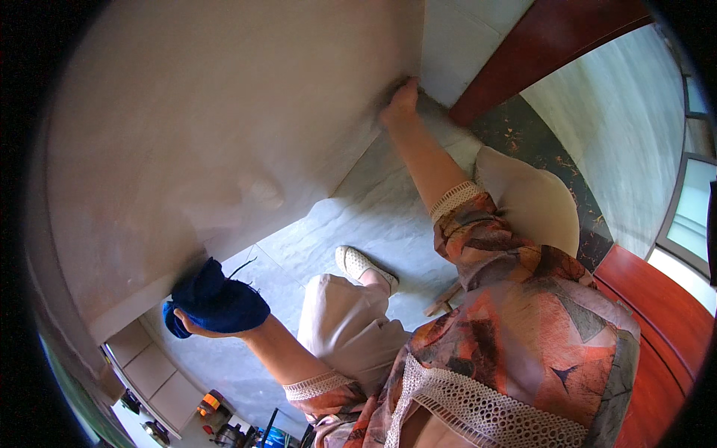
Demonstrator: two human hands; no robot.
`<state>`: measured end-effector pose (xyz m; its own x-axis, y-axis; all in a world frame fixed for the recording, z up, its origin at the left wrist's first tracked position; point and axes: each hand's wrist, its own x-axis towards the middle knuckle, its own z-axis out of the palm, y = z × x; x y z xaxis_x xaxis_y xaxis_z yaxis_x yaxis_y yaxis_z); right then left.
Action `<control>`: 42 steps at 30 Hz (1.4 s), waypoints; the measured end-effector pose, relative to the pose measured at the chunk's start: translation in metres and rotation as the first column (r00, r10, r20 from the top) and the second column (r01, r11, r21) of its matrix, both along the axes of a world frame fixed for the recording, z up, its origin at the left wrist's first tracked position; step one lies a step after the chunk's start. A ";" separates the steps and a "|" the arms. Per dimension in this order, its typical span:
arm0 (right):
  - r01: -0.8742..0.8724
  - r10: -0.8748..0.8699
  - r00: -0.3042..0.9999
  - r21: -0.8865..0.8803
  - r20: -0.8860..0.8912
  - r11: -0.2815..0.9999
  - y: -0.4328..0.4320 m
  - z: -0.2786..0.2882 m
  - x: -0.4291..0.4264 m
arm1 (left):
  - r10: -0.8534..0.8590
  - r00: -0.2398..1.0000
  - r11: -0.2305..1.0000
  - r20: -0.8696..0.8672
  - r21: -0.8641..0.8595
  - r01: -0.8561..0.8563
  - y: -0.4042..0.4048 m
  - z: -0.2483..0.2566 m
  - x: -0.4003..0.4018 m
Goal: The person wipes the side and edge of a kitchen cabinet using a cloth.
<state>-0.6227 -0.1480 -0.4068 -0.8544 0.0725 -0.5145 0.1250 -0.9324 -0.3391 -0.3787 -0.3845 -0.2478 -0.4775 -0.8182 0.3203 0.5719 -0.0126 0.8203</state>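
A dark blue cloth [224,299] with loose threads is bunched over my left hand [193,325], whose fingers hold it at the lower edge of a large, smooth brownish panel [224,112]. Whether that panel is a wall or a door leaf I cannot tell. My right arm is stretched out, and my right hand [402,103] rests at the panel's far edge, close to a pale tiled surface [459,45]. Blur and shadow there hide how its fingers lie. A faint reflection shows on the panel.
Grey marbled floor tiles [330,229] lie beneath me, with a shoe [364,266] on one foot. To the right are a dark red wooden frame [538,50] and a dark speckled floor strip [510,126]. Near my leg is a wooden leg piece [445,299]. Several household items [229,431] stand at lower left.
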 end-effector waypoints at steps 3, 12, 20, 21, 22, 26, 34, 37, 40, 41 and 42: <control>0.040 -0.044 0.999 0.121 0.032 0.992 -0.009 -0.064 -0.029 | -0.107 0.993 0.978 -0.049 0.176 0.114 0.018 0.002 -0.022; -0.194 0.261 0.962 -0.472 0.082 0.860 -0.112 -0.045 0.071 | -0.128 0.992 0.991 -0.015 0.049 0.128 0.003 -0.022 -0.029; 0.149 -0.136 0.988 0.207 -0.074 0.967 0.025 -0.012 -0.046 | -0.123 0.992 0.991 -0.009 0.057 0.124 0.021 -0.016 -0.034; 0.215 -0.190 0.975 0.266 -0.119 0.940 0.032 -0.024 -0.064 | -0.140 0.990 0.988 -0.021 0.063 0.141 0.026 -0.013 -0.038; 0.275 -0.233 0.959 0.322 -0.162 0.906 0.031 -0.039 -0.069 | -0.190 0.982 0.979 -0.018 0.068 0.191 0.019 -0.017 -0.038; -0.097 0.084 0.993 0.164 0.088 0.982 0.007 -0.114 -0.042 | -0.063 0.998 0.981 -0.028 0.184 0.067 0.041 -0.012 -0.058; -0.353 0.391 0.920 -0.400 0.014 0.845 -0.129 -0.039 0.098 | -0.068 0.997 0.991 -0.024 0.110 0.071 0.019 -0.018 -0.048; -0.226 0.238 0.971 -0.408 -0.024 0.885 -0.097 -0.002 0.071 | -0.033 0.999 0.991 -0.001 0.127 0.032 0.017 -0.021 -0.044; -0.148 0.142 0.988 -0.096 -0.062 0.984 -0.041 0.023 0.035 | -0.110 0.994 0.992 -0.017 0.058 0.111 0.000 -0.030 -0.039; -0.126 0.126 0.991 0.007 -0.041 0.992 -0.023 0.023 0.020 | -0.116 0.993 0.991 -0.009 0.061 0.116 0.002 -0.032 -0.041; -0.090 0.093 0.994 0.058 -0.058 0.994 -0.012 0.022 0.012 | -0.112 0.994 0.992 0.005 0.056 0.112 0.003 -0.033 -0.040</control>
